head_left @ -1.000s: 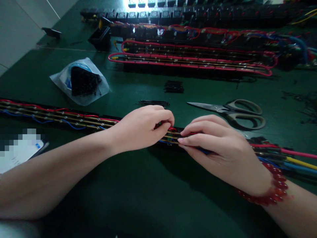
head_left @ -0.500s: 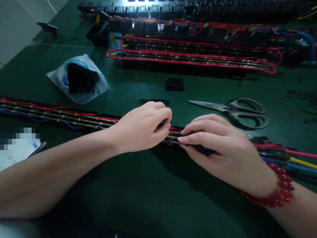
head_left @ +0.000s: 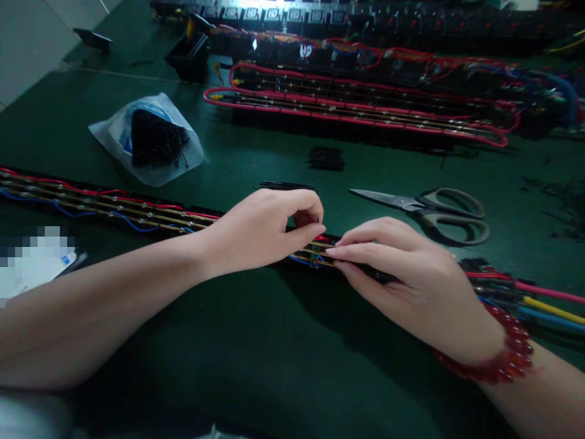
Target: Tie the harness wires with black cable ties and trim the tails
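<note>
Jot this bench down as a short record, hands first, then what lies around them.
Left hand: bent over the wired strip, thumb and finger close; grip unclear
Right hand: fingers at the strip, beside the left hand
Bracelet: red beads, worn on the right wrist
Scissors: beyond the right hand, blades pointing left
Bag: see-through, black pieces inside

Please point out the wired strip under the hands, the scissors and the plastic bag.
Wired strip (head_left: 109, 205), head view: uncovered left section.
Scissors (head_left: 411, 205), head view: beside the pivot.
Plastic bag (head_left: 158, 175), head view: pale lower part.

strip rails: brassy metal | scissor blades: metal | bag: translucent plastic
</note>
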The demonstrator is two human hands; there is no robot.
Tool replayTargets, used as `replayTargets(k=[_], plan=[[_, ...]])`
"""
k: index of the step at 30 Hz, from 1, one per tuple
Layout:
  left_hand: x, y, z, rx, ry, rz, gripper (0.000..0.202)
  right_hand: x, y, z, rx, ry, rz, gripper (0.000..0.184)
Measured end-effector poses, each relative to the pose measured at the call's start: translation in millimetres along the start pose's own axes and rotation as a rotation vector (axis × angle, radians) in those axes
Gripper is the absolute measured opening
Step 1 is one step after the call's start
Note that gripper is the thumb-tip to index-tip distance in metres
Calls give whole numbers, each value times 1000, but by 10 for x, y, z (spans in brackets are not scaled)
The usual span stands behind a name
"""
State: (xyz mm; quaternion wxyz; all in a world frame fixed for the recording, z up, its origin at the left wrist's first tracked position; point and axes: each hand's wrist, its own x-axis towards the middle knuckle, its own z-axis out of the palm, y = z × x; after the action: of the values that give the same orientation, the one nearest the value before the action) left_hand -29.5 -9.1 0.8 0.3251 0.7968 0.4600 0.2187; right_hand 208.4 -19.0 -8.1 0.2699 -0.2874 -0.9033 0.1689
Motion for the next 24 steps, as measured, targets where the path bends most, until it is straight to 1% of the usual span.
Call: replayTargets(k=[5, 8, 10, 12, 15, 19, 24], plan=[[-6, -19, -2, -36, -11, 14, 7, 109, -67, -68, -99, -114, 29, 18], [-7, -32, -3, -62, -17, 25, 5, 185, -54, -79, -133, -165, 46, 17], [-9, -37, -3, -71, -23, 20, 7, 207, -24, -57, -93, -145, 70, 14], [-14, -39, -3, -64, -27, 21, 7, 199, 10, -22, -28, -91, 96, 10], [-22, -33, -2, -39, -18, 53, 8, 152, 53, 18, 32, -36, 128, 7], [-29, -16, -1, -21, -8, 74, 10, 93, 90, 25, 42, -29, 158, 5], [-32, -9, 1, 42, -4, 97, 10, 71, 88, 29, 15, 2, 130, 8]])
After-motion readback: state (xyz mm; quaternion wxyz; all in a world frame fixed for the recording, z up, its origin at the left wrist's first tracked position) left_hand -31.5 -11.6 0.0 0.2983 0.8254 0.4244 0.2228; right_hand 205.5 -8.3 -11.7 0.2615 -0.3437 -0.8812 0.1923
